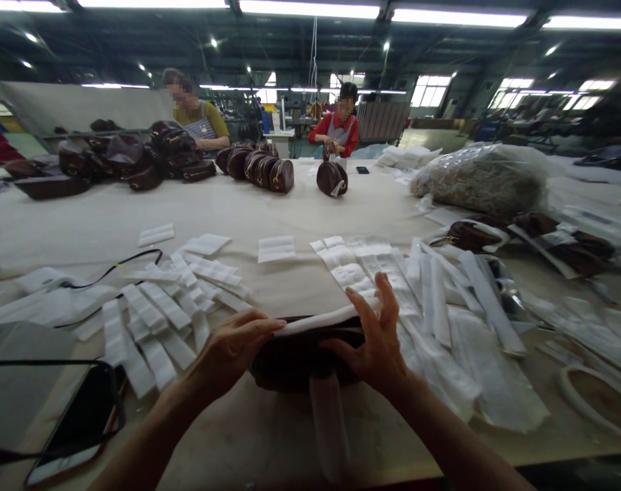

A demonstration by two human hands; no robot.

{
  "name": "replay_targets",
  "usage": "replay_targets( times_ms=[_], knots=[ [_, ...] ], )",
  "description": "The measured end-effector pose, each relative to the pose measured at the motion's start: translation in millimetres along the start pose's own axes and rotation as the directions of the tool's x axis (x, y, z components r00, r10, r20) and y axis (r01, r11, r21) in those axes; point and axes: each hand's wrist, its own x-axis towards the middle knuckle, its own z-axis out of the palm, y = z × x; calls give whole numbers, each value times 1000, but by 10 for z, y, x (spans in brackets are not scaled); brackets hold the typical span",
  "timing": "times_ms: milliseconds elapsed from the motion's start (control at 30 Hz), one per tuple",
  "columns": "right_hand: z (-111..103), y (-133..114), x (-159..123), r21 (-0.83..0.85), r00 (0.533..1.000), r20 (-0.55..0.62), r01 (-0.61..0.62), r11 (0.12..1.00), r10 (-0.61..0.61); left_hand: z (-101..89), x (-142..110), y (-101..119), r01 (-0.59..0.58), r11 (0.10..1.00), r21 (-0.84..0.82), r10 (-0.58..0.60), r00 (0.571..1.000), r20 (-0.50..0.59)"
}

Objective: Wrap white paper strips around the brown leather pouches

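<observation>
A dark brown bag lies at the near edge of the table in front of me. A white padding strip runs along its top far edge, and a pale strip hangs from its near side. My left hand grips the bag's left end, fingertips pressed on the end of the white strip. Over the right end, my right hand has its fingers spread and raised, the thumb stretched across the bag's dark front. The bag's underside is hidden.
Loose white strips lie at left, and more white padding at right. A phone with a black cable is near left. Finished-looking brown bags and a plastic-wrapped bundle stand farther back, where two people work.
</observation>
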Motion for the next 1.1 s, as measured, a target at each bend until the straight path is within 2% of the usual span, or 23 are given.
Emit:
replay_targets(
  times_ms=[167,367,467,600,700,867,967,1100],
  knots=[
    [9,13,13,-15,997,21,72,997,-72,16,-1,-84,-126,978,164,124,992,17],
    [9,-1,-29,-120,993,81,91,989,-82,-48,69,-66,-146,945,292,117,987,113],
    [5,5,-45,-106,989,109,108,988,-97,-92,112,-22,-169,929,329,112,976,185],
    [2,20,-24,-68,985,125,126,990,-117,-68,126,78,-197,856,478,131,977,168],
    [7,18,-14,-83,982,143,134,988,-121,72,132,212,-202,786,584,139,979,151],
    [-2,65,-34,-64,983,141,132,989,-122,514,178,367,-218,724,655,197,975,107],
    [-68,139,-17,102,965,229,108,989,-128,676,181,341,-225,713,664,232,970,80],
    [-176,212,43,344,949,304,-29,938,-83,692,149,288,-218,724,654,244,968,53]
  ],
)
